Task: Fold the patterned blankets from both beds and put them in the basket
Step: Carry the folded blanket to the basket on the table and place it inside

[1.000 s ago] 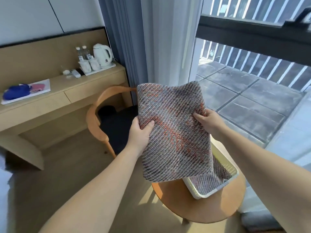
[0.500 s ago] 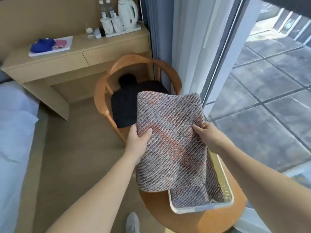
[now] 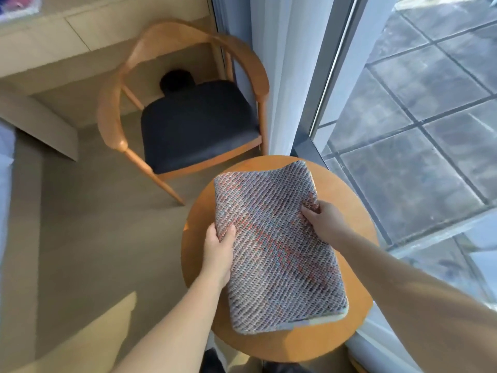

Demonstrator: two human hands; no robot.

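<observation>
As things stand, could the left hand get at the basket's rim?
Probably not readily. The blanket covers nearly all of the basket, leaving only a sliver of rim showing at its near corner, and the left hand is busy gripping the blanket's left edge.

A wooden armchair [image 3: 199, 125] stands between the desk [image 3: 80, 36], a round table [image 3: 200, 205] and the curtain [image 3: 282, 76].

Person, head-camera view. Left hand [image 3: 219, 249], right hand [image 3: 324, 223]: bare. Left forearm [image 3: 172, 319], 7 o'clock, and right forearm [image 3: 390, 278], 4 o'clock: bare. Dark patch [image 3: 215, 360], 6 o'clock: indistinct.
</observation>
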